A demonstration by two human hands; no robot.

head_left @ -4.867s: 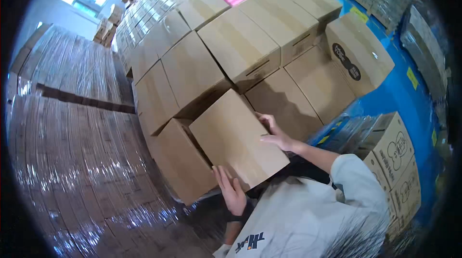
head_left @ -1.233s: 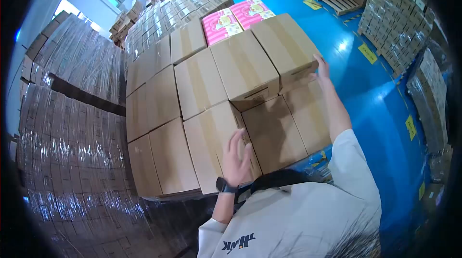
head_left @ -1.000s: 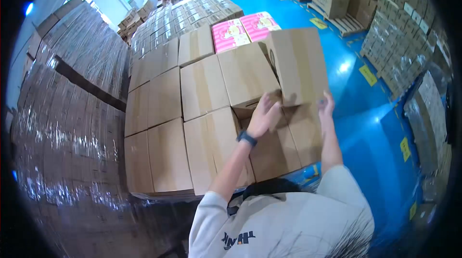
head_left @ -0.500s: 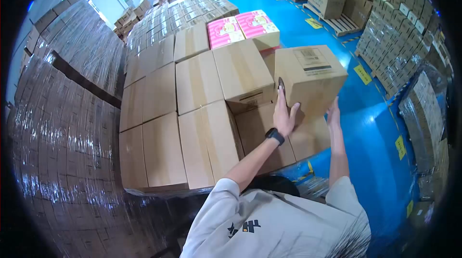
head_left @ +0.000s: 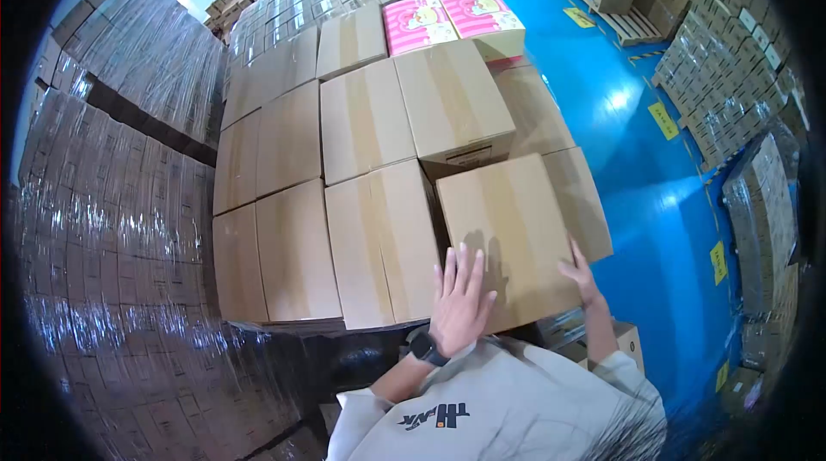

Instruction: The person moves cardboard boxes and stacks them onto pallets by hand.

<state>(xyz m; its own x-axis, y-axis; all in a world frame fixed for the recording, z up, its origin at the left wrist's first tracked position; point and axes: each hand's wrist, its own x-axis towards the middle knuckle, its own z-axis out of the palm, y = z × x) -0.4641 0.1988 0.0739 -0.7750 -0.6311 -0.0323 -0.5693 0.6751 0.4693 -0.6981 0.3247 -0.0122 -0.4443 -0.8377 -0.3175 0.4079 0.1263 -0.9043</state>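
A brown cardboard box point(head_left: 508, 233) with tape along its top sits at the near right of the stacked boxes, turned slightly against their rows. My left hand point(head_left: 463, 299), a dark watch at its wrist, lies against the box's near left side with the fingers spread. At the right side, my right hand point(head_left: 583, 276) grips the edge, its thumb toward the top. Directly left of it stands another taped box point(head_left: 379, 246). Behind is a taped box point(head_left: 454, 104) with print on its near face, and a lower box point(head_left: 585, 194) shows at the right.
Two pink patterned boxes point(head_left: 452, 15) stand at the back of the stack. Film-wrapped stacks point(head_left: 112, 229) rise close on the left. Blue floor point(head_left: 637, 229) runs along the right, with yellow floor labels point(head_left: 662, 120) and more pallets of boxes point(head_left: 731, 74) beyond.
The box has come nearer and to the left, and its taped face is now up instead of the labelled one. My left hand has shifted toward me, the fingers spread wider.
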